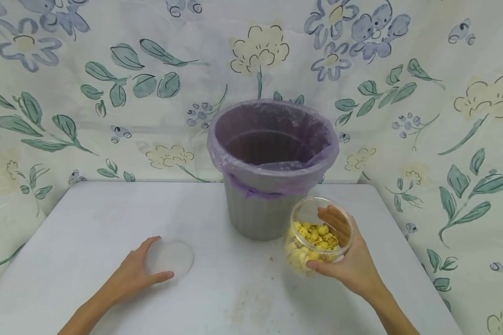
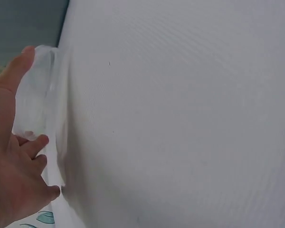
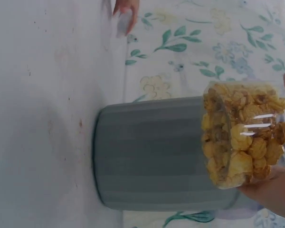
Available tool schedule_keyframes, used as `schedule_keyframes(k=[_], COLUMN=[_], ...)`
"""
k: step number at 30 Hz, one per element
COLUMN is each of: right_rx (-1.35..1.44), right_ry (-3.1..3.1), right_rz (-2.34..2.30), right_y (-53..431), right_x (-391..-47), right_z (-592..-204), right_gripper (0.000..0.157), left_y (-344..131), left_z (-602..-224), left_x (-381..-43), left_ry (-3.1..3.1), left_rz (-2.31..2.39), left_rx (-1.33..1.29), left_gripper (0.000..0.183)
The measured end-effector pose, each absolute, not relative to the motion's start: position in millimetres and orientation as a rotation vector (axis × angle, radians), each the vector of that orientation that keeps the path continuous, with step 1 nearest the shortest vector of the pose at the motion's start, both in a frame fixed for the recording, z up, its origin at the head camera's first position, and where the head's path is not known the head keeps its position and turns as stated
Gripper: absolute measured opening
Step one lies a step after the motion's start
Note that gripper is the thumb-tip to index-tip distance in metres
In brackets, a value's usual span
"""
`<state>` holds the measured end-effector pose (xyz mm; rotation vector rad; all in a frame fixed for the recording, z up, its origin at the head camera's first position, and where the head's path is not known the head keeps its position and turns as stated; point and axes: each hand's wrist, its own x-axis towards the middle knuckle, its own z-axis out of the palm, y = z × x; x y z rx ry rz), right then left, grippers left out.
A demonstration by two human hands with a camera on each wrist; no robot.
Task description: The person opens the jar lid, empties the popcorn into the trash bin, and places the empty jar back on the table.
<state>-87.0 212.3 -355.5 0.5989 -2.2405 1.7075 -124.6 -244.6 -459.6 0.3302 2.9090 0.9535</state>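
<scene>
My left hand [image 1: 132,274] holds a round clear lid [image 1: 177,258] by its edge, thumb and fingers on opposite sides, low over the left part of the table. In the left wrist view the lid [image 2: 35,97] stands close beside the white surface. On the right, my right hand [image 1: 360,270] grips a clear rounded jar [image 1: 292,263] from its right side. Yellow popcorn [image 1: 318,236] fills much of the jar, whose uncovered mouth leans toward the head camera. The right wrist view shows the popcorn [image 3: 242,137] through the jar wall, held up off the table.
A grey bin [image 1: 255,216] with a purple liner bag [image 1: 272,172] folded over its rim stands at the back of the white table [image 1: 109,209], just behind the jar. Small crumbs and a brownish smudge [image 1: 251,300] mark the tabletop. Flower-patterned cloth [image 1: 121,125] hangs behind.
</scene>
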Motion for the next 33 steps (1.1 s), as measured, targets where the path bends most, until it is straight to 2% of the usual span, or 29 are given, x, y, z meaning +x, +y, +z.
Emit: schedule_keyframes(k=[9,15,23,33], right_rx=[0.626,0.62,0.586,0.489], right_ry=[-2.167,-2.134,-2.138,-2.162], right_rz=[1.732,1.766,1.733,1.691], right_y=[222.4,228.0,235.7,247.4], right_x=[-90.0,-90.8,-91.3,-95.8], right_z=[-351.8,-348.7,-342.8,-327.0], right_gripper=[0.098,0.098,0.098,0.097], left_y=[-252.8,-251.7,-241.2,-213.4], left_z=[-473.0,-467.5,-418.3,-355.1], left_x=[-126.8,-129.7,-136.6,-141.5], left_ry=[2.997,3.013,2.977,3.003], left_rz=[0.748,0.695,0.861,0.909], left_rx=[0.403,0.402,0.436,0.607], left_gripper=[0.104,0.107,0.082,0.073])
